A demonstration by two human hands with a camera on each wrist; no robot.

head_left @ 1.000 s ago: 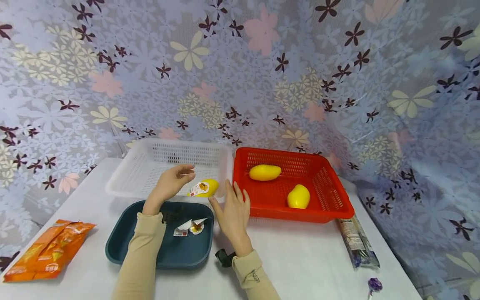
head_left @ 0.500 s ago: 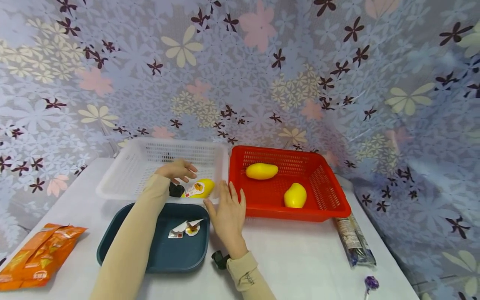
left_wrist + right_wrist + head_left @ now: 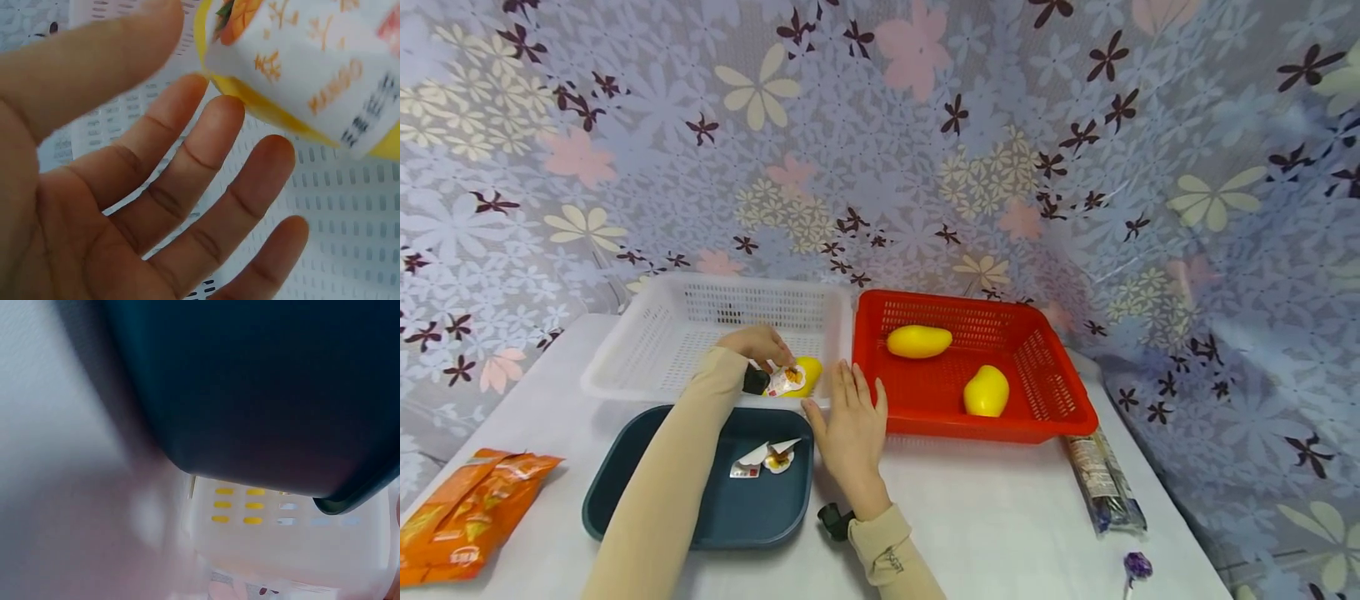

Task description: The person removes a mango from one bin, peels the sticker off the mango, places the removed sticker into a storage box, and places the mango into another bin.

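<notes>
A yellow mango (image 3: pixel 809 374) with a white label (image 3: pixel 325 69) reading "MANGO" lies at the near right of the white basket (image 3: pixel 662 329). Over that basket, my left hand (image 3: pixel 757 344) reaches to the mango's labelled end. In the left wrist view its thumb and fingers are spread, the fingertips at or just short of the mango; contact is hard to tell. My right hand (image 3: pixel 850 433) lies with straight fingers at the near corner where the white basket meets the red basket (image 3: pixel 958 423). The right wrist view shows mostly a dark teal tray (image 3: pixel 262 394) and little of the hand.
Two mangoes, one at the back (image 3: pixel 919 342) and one nearer (image 3: pixel 987 392), lie in the red basket. Paper labels (image 3: pixel 777 459) lie in the tray. An orange bag (image 3: pixel 475 512) is at left; a clear packet (image 3: pixel 1101 479) and purple lollipop (image 3: pixel 1138 567) are at right.
My left hand has moved from above the basket's front edge down into the basket, up to the mango's label. The right hand stays at the corner. The head view has shifted slightly.
</notes>
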